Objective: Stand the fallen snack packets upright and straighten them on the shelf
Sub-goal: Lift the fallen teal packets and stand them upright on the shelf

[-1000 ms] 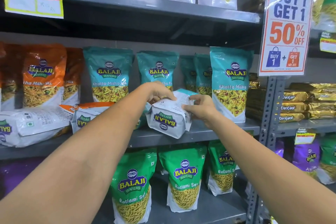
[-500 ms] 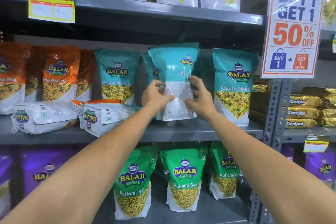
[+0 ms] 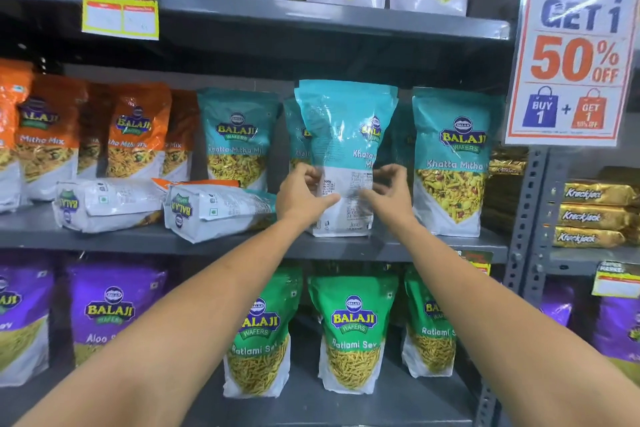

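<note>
The person has a teal packet (image 3: pixel 341 135) standing on the middle shelf (image 3: pixel 138 239), its printed back panel turned outward — every other teal pack in the row faces front. The left hand (image 3: pixel 301 194) and right hand (image 3: pixel 389 192) sit either side of its lower half, fingers curled and pinching the edges of the white panel, thumbs pressed on the front.

Biggest risk, probably: letting go too soon. The pack is tall, looks soft and bulges up top, and its base sits close to the shelf's front lip, so it could flop forward or slump into the upright teal pack (image 3: pixel 453 163) just to its right and tip that one too. If it's left back-to-front, the row won't count as straightened either.

Two more packets are down to the left, lying on their sides — a white-bottomed one (image 3: pixel 104 204) and another (image 3: pixel 214 211) with an orange edge poking out behind it. The nearer one lies just beside the left wrist, so a careless swing could nudge it off the ledge.
</note>
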Demonstrator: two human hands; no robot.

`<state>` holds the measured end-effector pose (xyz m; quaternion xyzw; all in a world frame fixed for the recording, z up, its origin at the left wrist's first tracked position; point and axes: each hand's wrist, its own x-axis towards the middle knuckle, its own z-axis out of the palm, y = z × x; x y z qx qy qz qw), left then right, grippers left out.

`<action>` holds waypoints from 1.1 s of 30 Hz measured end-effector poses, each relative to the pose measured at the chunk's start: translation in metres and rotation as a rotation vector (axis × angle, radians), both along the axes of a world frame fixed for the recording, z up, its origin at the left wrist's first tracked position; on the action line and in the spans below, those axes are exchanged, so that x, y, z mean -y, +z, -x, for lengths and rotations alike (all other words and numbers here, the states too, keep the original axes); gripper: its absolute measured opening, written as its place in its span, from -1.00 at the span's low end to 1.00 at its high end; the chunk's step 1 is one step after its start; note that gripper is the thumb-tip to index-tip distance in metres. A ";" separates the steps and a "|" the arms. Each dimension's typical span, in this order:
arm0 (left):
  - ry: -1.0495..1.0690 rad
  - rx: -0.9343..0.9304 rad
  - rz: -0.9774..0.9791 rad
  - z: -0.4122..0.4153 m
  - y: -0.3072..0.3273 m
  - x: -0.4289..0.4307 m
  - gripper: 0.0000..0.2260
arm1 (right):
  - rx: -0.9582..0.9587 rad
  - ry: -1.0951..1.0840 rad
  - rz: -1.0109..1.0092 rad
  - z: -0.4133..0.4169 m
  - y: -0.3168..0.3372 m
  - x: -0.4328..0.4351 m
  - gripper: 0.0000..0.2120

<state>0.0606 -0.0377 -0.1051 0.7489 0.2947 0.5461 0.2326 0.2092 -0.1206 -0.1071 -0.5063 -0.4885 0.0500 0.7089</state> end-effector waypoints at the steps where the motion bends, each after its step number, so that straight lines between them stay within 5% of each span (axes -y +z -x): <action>1: 0.003 0.001 -0.001 0.000 0.000 0.000 -0.55 | -0.047 0.013 0.026 0.001 0.003 -0.001 -0.53; 8: -0.007 -0.020 -0.005 0.000 -0.001 -0.001 -0.57 | -0.296 0.158 0.147 0.002 0.019 -0.007 -0.73; 13: 0.065 -0.061 -0.019 -0.001 0.006 -0.003 -0.61 | -0.366 0.214 0.087 -0.009 0.017 -0.009 -0.57; 16: 0.199 -0.108 -0.013 -0.004 0.010 0.001 -0.63 | -0.326 0.177 0.120 -0.007 0.016 -0.014 -0.58; 22: 0.048 -0.084 0.090 -0.011 0.011 -0.001 -0.90 | -0.209 0.040 0.243 -0.019 0.019 -0.008 -0.75; 29: -0.349 -0.144 0.295 -0.013 0.013 0.008 -0.77 | -0.110 0.046 0.320 -0.029 0.011 -0.008 -0.57; 33: -0.235 -0.267 0.221 -0.015 0.016 0.006 -0.62 | -0.128 -0.007 0.329 -0.027 0.015 -0.010 -0.72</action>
